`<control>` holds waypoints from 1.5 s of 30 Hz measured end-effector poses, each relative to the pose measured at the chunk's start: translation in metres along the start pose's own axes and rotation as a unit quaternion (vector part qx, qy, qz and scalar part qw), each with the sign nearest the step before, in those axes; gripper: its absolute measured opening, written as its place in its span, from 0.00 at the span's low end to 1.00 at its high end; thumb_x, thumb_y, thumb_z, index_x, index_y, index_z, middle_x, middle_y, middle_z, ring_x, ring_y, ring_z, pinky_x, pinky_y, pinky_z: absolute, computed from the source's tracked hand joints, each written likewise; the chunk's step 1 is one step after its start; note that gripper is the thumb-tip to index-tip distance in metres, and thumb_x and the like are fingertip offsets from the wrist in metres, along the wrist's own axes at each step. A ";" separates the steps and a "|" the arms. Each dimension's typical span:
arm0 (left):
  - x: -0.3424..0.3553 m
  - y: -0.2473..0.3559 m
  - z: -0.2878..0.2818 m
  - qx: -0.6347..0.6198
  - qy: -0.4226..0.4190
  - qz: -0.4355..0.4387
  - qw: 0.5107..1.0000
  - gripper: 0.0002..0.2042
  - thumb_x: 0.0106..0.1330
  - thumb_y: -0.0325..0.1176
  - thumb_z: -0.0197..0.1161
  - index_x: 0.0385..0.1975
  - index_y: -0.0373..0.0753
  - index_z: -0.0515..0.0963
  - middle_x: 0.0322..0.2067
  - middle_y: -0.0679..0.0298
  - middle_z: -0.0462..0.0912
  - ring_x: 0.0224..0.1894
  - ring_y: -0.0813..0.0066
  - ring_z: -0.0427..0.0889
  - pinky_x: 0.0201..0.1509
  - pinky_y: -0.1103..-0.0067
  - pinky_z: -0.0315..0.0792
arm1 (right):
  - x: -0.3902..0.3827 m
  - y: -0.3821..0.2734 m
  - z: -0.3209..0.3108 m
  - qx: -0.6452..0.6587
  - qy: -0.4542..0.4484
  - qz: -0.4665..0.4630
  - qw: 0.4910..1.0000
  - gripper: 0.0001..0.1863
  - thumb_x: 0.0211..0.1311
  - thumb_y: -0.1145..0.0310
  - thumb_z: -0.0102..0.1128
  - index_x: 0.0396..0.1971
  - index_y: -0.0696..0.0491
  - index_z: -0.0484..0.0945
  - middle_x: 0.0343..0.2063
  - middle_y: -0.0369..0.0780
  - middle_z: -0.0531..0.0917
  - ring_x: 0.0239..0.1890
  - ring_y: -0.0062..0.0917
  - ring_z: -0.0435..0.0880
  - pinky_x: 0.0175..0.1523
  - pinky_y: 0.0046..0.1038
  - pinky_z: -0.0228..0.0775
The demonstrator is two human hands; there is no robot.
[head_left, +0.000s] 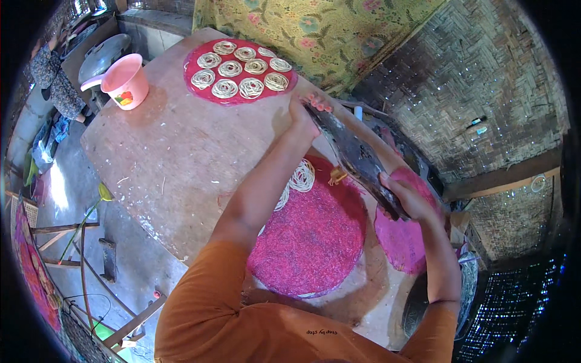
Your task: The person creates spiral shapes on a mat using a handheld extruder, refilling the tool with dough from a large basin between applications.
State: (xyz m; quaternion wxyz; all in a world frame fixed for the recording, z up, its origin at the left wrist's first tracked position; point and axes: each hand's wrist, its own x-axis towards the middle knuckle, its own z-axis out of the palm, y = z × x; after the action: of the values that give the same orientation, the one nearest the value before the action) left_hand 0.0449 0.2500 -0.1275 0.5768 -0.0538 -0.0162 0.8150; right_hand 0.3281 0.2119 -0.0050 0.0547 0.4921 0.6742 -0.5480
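Both my hands grip a long, dark, worn slab (357, 158), tilted above the right part of the table. My left hand (308, 114) is closed round its far end, fingertips showing over the edge. Near the lower end, my right hand (410, 198) holds it with the thumb on top. A small yellowish-brown lump (337, 175) shows at its left edge; I cannot tell whether it is attached. Below lies a round magenta mat (305, 242) with coils of pale strands (301, 176) along its upper left edge. My left forearm partly covers those coils.
Several pale coils lie on another round magenta mat (192, 59) at the table's far end. A pink dipper (134, 88) stands at the far left corner of the table (157, 145). More pink mat (399, 245) lies at right. A person (57, 81) is at far left.
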 end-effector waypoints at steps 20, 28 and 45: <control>0.001 0.014 0.023 -0.016 -0.105 -0.062 0.992 0.23 0.65 0.56 0.43 0.12 0.49 0.59 0.09 0.72 0.59 0.12 0.76 0.60 0.22 0.76 0.59 | -0.007 0.000 0.011 0.006 0.041 -0.038 0.998 0.31 0.61 0.37 0.50 0.23 0.55 0.75 0.12 0.36 0.75 0.10 0.20 0.74 0.14 0.21 0.62; -0.021 -0.017 0.001 -0.005 -0.015 -0.028 0.999 0.16 0.64 0.44 0.39 0.13 0.50 0.59 0.09 0.74 0.56 0.12 0.79 0.58 0.21 0.79 0.58 | -0.024 0.011 0.003 0.002 0.027 -0.017 0.999 0.31 0.62 0.38 0.49 0.22 0.55 0.75 0.10 0.36 0.74 0.09 0.19 0.72 0.14 0.21 0.61; -0.023 -0.024 0.047 0.017 -0.182 -0.106 0.977 0.25 0.65 0.60 0.40 0.13 0.48 0.60 0.09 0.72 0.57 0.13 0.78 0.58 0.23 0.78 0.57 | -0.039 0.031 0.002 0.084 0.013 -0.011 0.996 0.34 0.65 0.34 0.35 0.26 0.53 0.75 0.13 0.34 0.73 0.12 0.17 0.70 0.17 0.20 0.59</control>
State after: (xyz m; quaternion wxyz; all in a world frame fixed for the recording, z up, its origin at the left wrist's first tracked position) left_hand 0.0695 0.2382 -0.0776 0.6481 0.1075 -0.1128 0.7454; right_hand 0.3694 0.1840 -0.0030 -0.0009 0.4947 0.6319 -0.5966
